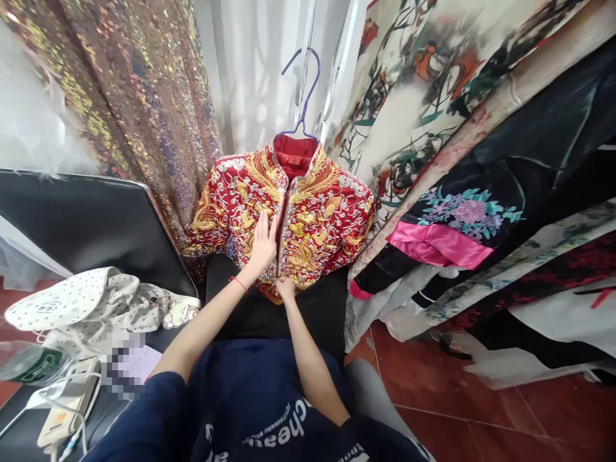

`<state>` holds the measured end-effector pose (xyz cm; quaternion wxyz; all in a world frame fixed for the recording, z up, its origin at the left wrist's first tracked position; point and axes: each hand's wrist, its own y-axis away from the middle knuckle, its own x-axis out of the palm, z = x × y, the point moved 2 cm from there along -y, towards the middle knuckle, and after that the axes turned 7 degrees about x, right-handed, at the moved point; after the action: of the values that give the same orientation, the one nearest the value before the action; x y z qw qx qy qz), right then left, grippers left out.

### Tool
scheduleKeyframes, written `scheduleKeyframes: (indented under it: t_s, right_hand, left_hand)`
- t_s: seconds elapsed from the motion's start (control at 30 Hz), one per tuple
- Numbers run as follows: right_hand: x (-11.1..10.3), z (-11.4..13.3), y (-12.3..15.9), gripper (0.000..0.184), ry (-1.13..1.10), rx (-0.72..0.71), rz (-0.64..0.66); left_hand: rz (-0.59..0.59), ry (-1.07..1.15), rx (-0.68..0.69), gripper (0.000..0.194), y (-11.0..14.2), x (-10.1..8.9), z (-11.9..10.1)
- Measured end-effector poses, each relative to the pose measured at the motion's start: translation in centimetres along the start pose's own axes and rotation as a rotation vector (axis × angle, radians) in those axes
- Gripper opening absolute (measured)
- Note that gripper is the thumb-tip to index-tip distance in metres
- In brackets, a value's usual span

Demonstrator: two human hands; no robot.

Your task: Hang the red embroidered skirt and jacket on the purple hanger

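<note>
A red jacket [312, 221] with gold and silver embroidery hangs upright from a purple hanger [312, 83], its front split by a centre opening. My left hand [264, 242] lies flat on the chest beside that opening, fingers stretched upward. Lower down, my right hand [285, 287] is closed on the front edge near the hem. Its fingertips are partly hidden, so the exact bit of cloth or fastener between them does not show. A small size label [294, 160] sits inside the collar.
Sequined fabric [144, 83] hangs at the left and patterned garments [462, 212] crowd the right. A black chair [91, 224] stands at the left. Near it lie a dotted cloth bag [96, 301], a power strip [67, 404] with cables and a plastic bottle [36, 364].
</note>
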<state>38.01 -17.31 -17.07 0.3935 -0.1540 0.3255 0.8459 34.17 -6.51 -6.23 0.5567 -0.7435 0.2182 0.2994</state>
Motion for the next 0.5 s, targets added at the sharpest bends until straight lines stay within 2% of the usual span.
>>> scheduleKeyframes:
  t_s: [0.1, 0.2, 0.3, 0.4, 0.47, 0.5]
  right_hand:
    - [0.2, -0.1, 0.0, 0.038, 0.090, 0.054, 0.028]
    - [0.1, 0.1, 0.9, 0.038, 0.181, 0.082, 0.025]
    - [-0.3, 1.5, 2.5, 0.037, 0.269, 0.059, 0.007]
    - [-1.6, 5.1, 4.8, 0.032, 0.319, -0.075, -0.012]
    - [-3.6, 8.7, 6.7, 0.027, 0.306, -0.229, -0.066]
    - [-5.1, 10.7, 7.6, 0.030, 0.285, -0.312, -0.115]
  left_hand:
    - [0.015, -0.006, 0.007, 0.070, 2.4, -1.2, 2.0]
    - [0.042, -0.032, -0.004, 0.074, 4.2, -3.6, 3.5]
    - [0.033, -0.063, -0.106, 0.078, 5.2, -6.4, 4.8]
    - [0.068, -0.104, -0.200, 0.056, 5.3, -8.4, 5.5]
    - [0.097, -0.141, -0.214, 0.037, 5.1, -9.1, 5.5]
    - [0.105, -0.161, -0.214, 0.032, 4.9, -9.4, 5.3]
